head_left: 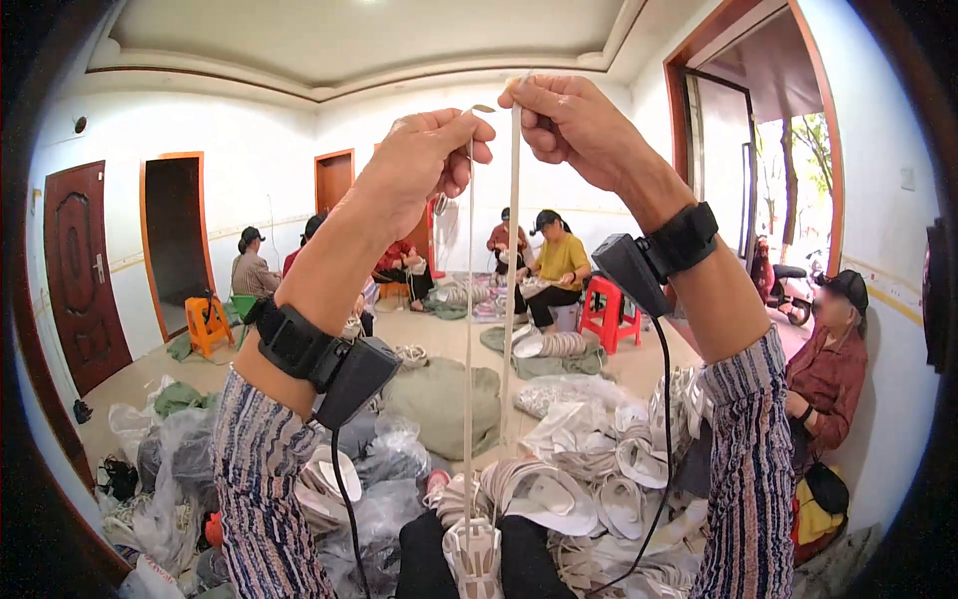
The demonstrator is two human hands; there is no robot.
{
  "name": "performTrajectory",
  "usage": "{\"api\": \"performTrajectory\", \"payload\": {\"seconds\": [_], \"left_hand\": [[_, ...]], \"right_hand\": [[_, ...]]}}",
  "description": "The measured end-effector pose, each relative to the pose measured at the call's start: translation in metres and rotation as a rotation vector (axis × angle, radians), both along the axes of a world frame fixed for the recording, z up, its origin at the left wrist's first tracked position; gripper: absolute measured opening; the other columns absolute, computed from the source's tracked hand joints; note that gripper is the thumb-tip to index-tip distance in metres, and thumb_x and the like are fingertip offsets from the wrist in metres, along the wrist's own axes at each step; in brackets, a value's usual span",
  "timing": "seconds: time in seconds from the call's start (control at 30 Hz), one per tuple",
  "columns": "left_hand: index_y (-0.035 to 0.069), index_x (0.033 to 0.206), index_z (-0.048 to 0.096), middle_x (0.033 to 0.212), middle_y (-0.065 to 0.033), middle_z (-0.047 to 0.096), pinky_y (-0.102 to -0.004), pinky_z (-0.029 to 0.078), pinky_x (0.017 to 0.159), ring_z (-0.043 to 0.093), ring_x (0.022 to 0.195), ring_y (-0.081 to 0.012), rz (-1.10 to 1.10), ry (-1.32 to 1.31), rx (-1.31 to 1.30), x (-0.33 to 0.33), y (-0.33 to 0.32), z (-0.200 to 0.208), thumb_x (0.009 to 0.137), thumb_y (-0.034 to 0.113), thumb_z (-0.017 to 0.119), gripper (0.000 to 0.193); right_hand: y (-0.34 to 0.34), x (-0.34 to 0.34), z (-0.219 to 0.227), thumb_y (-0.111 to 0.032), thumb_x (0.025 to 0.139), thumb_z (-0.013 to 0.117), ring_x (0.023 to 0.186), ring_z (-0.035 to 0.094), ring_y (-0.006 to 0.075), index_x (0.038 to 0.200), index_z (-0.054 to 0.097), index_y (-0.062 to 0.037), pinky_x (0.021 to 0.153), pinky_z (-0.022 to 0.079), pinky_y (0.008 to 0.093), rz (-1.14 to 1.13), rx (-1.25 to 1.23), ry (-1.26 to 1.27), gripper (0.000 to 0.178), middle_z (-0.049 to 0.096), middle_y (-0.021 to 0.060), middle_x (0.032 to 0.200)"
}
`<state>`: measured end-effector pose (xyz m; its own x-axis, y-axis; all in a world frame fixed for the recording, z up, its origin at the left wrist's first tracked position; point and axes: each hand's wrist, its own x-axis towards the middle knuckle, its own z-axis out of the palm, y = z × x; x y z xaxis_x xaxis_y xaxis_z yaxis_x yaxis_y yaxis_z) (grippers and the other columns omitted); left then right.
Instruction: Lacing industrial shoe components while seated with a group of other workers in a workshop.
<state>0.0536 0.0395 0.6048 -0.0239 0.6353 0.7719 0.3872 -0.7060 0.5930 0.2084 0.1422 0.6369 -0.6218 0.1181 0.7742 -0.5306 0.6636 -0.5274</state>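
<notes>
Both of my arms are raised high, in striped sleeves with black devices strapped at the wrists. My left hand [431, 150] is closed, pinching one end of a long, flat, cream shoelace [469, 299] between thumb and finger. A little higher, my right hand [569, 125] grips the other end in a pinch. The two strands hang taut and nearly side by side, running down to a pale shoe upper [473, 561] between my knees. That upper stands toe away from me, and its lower part is cut off by the picture's edge.
Stacked pale shoe uppers [544, 499] lie in front of me. Clear plastic bags [389, 459] are heaped at left. A co-worker [830, 384] sits close by on the right; several others sit farther back. An orange stool [208, 324] and a red stool [609, 314] stand beyond.
</notes>
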Motion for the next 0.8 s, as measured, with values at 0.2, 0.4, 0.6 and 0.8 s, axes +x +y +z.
{"api": "performTrajectory", "payload": {"seconds": [0.2, 0.4, 0.6, 0.8], "left_hand": [[0.005, 0.09, 0.058, 0.071, 0.0021, 0.056, -0.0162, 0.038, 0.046, 0.047, 0.052, -0.0033, 0.051, 0.055, 0.093, 0.01, -0.007, 0.026, 0.094, 0.021, 0.046, 0.021], [0.003, 0.086, 0.059, 0.07, 0.001, 0.055, -0.0183, 0.038, 0.047, 0.047, 0.053, -0.0044, 0.093, 0.095, 0.11, 0.009, -0.009, 0.024, 0.092, 0.022, 0.047, 0.023], [0.004, 0.084, 0.06, 0.068, 0.0014, 0.055, -0.0189, 0.037, 0.046, 0.047, 0.052, -0.0042, 0.156, 0.159, 0.129, 0.014, -0.018, 0.026, 0.092, 0.024, 0.048, 0.024], [0.006, 0.072, 0.059, 0.056, 0.0017, 0.049, -0.0215, 0.035, 0.044, 0.044, 0.048, -0.0066, 0.482, 0.494, 0.198, 0.022, -0.024, 0.022, 0.09, 0.029, 0.053, 0.03]], "right_hand": [[-0.007, 0.003, 0.032, -0.023, 0.088, 0.056, 0.051, 0.046, 0.0072, 0.086, 0.06, 0.0027, 0.042, 0.037, 0.0208, -0.098, 0.161, 0.063, 0.026, 0.049, -0.0003, 0.061], [-0.011, -0.002, 0.029, -0.019, 0.086, 0.06, 0.053, 0.054, 0.0099, 0.087, 0.063, 0.0027, 0.048, 0.047, 0.0218, -0.11, 0.169, 0.091, 0.022, 0.057, 0.0039, 0.064], [-0.018, 0.006, 0.028, -0.018, 0.085, 0.061, 0.054, 0.056, 0.0106, 0.087, 0.063, 0.0042, 0.049, 0.049, 0.0229, -0.096, 0.222, 0.048, 0.022, 0.059, 0.0065, 0.067], [-0.003, 0.008, 0.022, -0.027, 0.087, 0.057, 0.057, 0.057, 0.0117, 0.086, 0.063, 0.0007, 0.056, 0.051, 0.0249, -0.134, 0.5, 0.044, 0.028, 0.062, 0.0065, 0.074]]}}
